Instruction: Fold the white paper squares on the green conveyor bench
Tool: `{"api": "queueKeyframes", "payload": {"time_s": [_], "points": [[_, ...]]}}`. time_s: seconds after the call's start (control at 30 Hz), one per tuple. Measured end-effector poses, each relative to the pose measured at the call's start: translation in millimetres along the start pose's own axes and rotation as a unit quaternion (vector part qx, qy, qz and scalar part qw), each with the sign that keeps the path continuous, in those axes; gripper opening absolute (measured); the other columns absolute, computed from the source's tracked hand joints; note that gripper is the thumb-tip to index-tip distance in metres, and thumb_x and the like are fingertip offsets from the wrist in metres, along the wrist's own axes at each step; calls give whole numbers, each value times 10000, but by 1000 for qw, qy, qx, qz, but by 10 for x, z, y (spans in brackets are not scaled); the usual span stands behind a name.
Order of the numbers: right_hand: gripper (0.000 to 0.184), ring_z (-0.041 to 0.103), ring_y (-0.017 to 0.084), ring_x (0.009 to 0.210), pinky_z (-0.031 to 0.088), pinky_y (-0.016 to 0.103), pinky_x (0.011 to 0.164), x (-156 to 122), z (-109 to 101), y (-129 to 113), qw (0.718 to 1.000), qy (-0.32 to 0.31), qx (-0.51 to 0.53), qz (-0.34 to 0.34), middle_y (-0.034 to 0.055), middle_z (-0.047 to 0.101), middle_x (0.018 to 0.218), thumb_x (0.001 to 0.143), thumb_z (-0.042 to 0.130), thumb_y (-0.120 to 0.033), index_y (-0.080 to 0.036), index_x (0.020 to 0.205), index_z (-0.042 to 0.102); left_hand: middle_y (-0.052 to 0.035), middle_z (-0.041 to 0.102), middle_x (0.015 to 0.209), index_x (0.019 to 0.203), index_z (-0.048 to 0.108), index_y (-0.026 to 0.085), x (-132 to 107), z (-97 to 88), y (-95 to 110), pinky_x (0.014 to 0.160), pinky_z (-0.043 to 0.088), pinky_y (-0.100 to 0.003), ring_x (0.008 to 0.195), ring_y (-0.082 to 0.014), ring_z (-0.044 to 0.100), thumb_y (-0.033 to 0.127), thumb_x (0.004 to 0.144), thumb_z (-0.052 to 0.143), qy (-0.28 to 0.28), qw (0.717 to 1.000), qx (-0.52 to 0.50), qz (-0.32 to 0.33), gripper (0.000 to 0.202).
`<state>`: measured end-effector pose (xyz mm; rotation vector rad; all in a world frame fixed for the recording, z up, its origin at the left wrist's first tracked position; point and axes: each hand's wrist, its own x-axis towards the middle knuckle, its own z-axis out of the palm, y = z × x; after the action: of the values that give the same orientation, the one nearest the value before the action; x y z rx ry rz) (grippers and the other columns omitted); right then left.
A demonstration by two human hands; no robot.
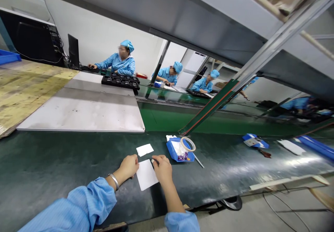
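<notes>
A white sheet of paper (147, 177) lies on the dark green bench between my two hands. My left hand (129, 167), with a metal bangle at its wrist, is closed at the sheet's upper left edge and appears to pinch it. At the sheet's upper right edge, my right hand (163, 169) has its fingers curled together; a small dark patch shows at the fingertips, too small to name. A smaller folded white paper (144, 150) rests just beyond the sheet. Right of it stands a blue tray (172, 151) with white and purple contents, and a roll of tape (188, 144) leans on its rim.
A white stick (199, 161) lies beside the tray. Further right are another blue box (255, 141), white sheets (291, 147) and a blue roll (317, 147). A slanted green post (208, 108) rises behind the bench. Beyond a white board (88, 110), several co-workers sit at work.
</notes>
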<state>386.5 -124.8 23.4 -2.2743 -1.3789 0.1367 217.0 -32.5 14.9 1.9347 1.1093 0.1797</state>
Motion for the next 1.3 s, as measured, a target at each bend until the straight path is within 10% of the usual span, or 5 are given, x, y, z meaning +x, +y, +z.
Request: {"api": "queueKeyframes", "payload": {"time_s": [0.4, 0.6, 0.73, 1.0, 1.3], "points": [[192, 483, 230, 906, 319, 348, 776, 89, 156, -76, 994, -32, -45, -98, 64, 607, 928, 791, 482, -55, -202, 788, 606, -18, 688, 709, 991, 552, 164, -47, -28, -33, 393, 389, -191, 413, -132, 614, 159, 791, 555, -3, 1000, 9, 7, 200], [169, 481, 219, 925, 340, 353, 833, -66, 73, -25, 991, 14, -14, -135, 65, 588, 979, 826, 428, -78, -187, 847, 556, -82, 720, 1019, 1192, 579, 197, -97, -45, 13, 756, 476, -260, 896, -214, 687, 90, 734, 601, 43, 996, 60, 43, 471], [148, 480, 223, 921, 357, 364, 832, -133, -35, -33, 978, 57, 24, -202, 72, 583, 967, 848, 405, -106, -181, 853, 533, -40, 733, 986, 1001, 704, 230, -127, -73, 44, 752, 452, -257, 927, -206, 666, 104, 776, 562, 40, 994, 82, 61, 294], [158, 513, 221, 1008, 393, 385, 895, -243, -275, -221, 957, 145, 78, -239, 85, 578, 1021, 912, 406, -163, -196, 914, 560, -56, 628, 1004, 988, 708, 246, -428, -585, 214, 804, 410, -299, 923, -200, 588, 266, 925, 485, 89, 974, 143, 155, 232], [154, 558, 232, 1024, 452, 384, 877, -1051, 209, -217, 964, 15, 118, -237, 84, 592, 1084, 894, 444, -168, -234, 913, 582, -39, 613, 940, 847, 717, 241, -1056, -458, -467, 762, 421, -296, 914, -203, 570, 242, 881, 563, 13, 963, 186, 195, 157]]}}
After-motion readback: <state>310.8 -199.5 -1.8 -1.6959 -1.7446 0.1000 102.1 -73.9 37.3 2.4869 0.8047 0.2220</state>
